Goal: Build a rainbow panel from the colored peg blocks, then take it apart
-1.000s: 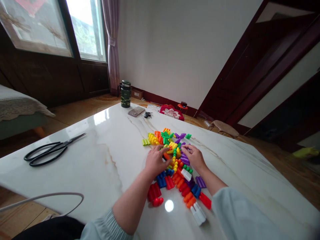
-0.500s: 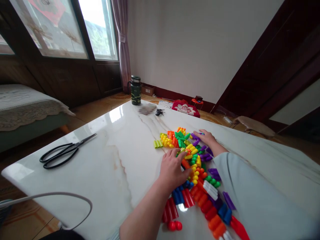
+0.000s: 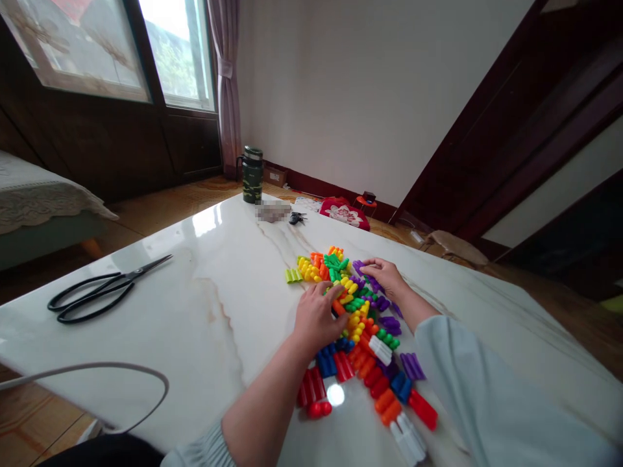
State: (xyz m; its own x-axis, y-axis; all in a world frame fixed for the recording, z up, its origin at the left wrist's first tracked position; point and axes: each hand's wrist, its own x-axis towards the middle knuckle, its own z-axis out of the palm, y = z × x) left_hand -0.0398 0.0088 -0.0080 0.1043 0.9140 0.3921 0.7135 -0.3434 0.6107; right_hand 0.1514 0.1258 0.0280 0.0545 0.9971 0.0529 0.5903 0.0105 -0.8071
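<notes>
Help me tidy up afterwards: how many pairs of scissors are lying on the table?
1. The black scissors lie on the white table near its left edge, far from the pile of plastic blocks and both hands. None seem hidden.

Glossy veined marble-look table [image 3: 204, 272], shiny smooth plastic blocks [image 3: 363, 324], black metal scissors [image 3: 97, 292] at nine o'clock, lace-edged cloth on bed [image 3: 39, 194]
</notes>
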